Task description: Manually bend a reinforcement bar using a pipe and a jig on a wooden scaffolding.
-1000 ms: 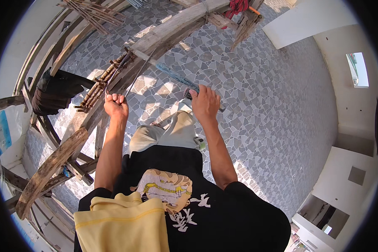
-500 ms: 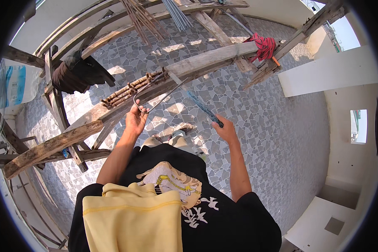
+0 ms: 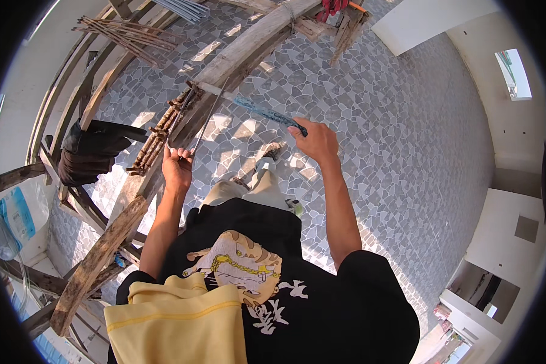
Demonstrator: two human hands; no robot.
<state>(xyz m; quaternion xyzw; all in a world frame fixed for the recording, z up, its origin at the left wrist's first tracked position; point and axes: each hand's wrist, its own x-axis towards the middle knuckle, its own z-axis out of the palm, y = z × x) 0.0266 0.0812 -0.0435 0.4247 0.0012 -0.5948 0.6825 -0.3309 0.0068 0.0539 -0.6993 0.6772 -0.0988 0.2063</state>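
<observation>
My left hand (image 3: 179,165) grips a bent thin metal rod (image 3: 207,119) beside a rusty bar jig (image 3: 155,136) fixed on a wooden beam (image 3: 233,51). In my right hand (image 3: 314,142) is the blue handle of a long bending bar (image 3: 261,110), its far end meeting the rod at the jig's top end. The exact contact between rod and jig is too small to make out.
Rusty rods (image 3: 127,39) and grey rods (image 3: 182,9) lie on timbers behind. Dark cloth (image 3: 88,155) and a plastic bag (image 3: 15,218) hang at left. Red bundled material (image 3: 332,7) sits on the beam's far end. A low white wall (image 3: 406,21) stands at right.
The view tilted toward the far timbers, then swung back. The bending bar's handle sits a little higher and farther right than a second ago, with my right hand on it.
</observation>
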